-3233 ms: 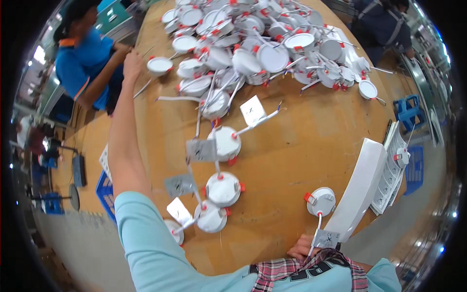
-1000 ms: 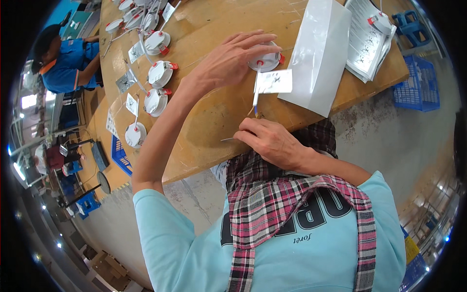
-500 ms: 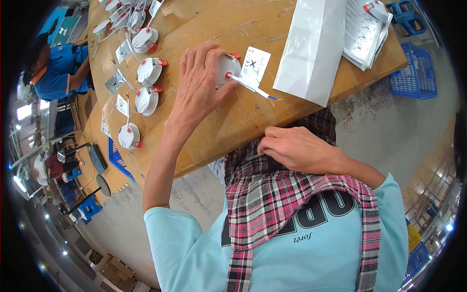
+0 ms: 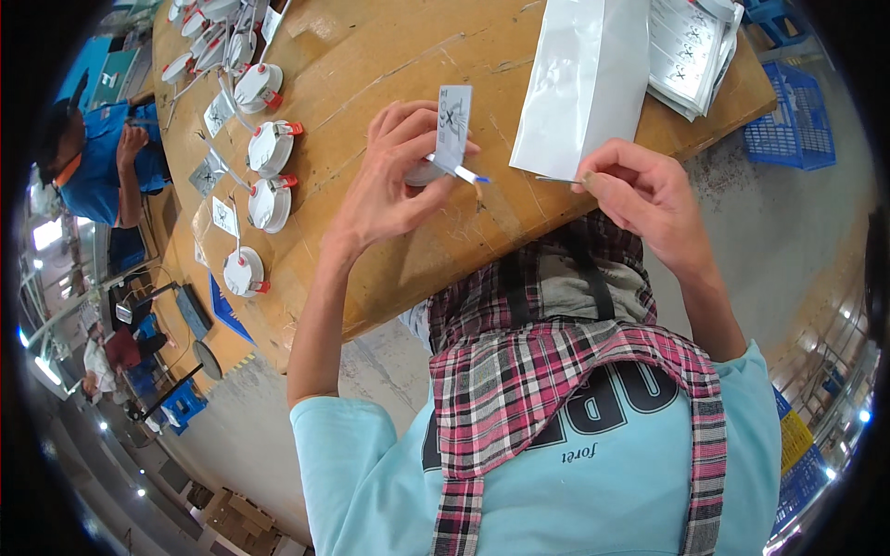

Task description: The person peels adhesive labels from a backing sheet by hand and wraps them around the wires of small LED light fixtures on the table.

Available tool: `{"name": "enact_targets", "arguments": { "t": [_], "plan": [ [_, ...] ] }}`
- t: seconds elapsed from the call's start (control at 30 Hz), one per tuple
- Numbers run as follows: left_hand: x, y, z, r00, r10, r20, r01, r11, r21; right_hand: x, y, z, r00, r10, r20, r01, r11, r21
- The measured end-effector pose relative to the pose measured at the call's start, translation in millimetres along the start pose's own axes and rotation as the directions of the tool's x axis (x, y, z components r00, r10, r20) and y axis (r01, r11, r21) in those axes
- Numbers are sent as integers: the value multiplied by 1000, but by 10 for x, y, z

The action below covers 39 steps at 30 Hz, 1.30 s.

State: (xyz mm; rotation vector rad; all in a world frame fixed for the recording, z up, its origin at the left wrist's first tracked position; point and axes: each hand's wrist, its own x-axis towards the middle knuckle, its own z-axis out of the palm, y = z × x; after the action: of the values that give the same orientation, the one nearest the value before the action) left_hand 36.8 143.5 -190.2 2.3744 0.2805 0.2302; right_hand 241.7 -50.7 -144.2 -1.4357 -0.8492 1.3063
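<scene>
My left hand (image 4: 385, 176) is wrapped round a small round white downlight (image 4: 423, 173), mostly hidden behind my fingers. A white printed tag (image 4: 453, 125) stands up from it. Its short white cable (image 4: 466, 173) ends in blue and brown wires pointing right. Over the table's front edge, my right hand (image 4: 644, 195) pinches a thin, dark, wire-like strip (image 4: 554, 179) between thumb and fingers; its exact kind is unclear. Left of my left hand, similar downlights with red clips lie in a row, among them one downlight (image 4: 271, 148) and a nearer one (image 4: 244, 271).
A long white plastic bag (image 4: 577, 93) lies on the brown table (image 4: 371, 56), beside a stack of printed sheets (image 4: 684, 60). More downlights crowd the far left. A blue basket (image 4: 793, 116) stands beyond the right edge. Another person in blue (image 4: 97, 162) sits at the left.
My right hand has risen from my lap to the right of the downlight, now holding a thin strip. My left hand has tilted the downlight, turning its tag upright.
</scene>
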Motion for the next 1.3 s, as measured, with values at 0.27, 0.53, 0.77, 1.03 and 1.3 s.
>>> {"name": "enact_targets", "arguments": {
  "t": [0.27,0.53,0.77,1.03,1.3],
  "plan": [
    [-6,73,-50,991,-129,47,137,901,-411,101,56,84,999,-40,-27,39,999,-28],
    [-63,-11,92,981,-164,-102,95,872,-481,161,16,143,983,-186,14,184,962,-203],
    [-43,-1,144,965,-151,-213,43,897,-440,175,-30,129,965,-260,28,255,912,-321],
    [-67,-37,218,954,-138,-265,7,897,-442,180,-37,140,955,-293,37,284,876,-391],
    [-71,-16,235,940,-149,-306,6,907,-421,199,-31,143,952,-305,30,287,854,-435]
  ]
}}
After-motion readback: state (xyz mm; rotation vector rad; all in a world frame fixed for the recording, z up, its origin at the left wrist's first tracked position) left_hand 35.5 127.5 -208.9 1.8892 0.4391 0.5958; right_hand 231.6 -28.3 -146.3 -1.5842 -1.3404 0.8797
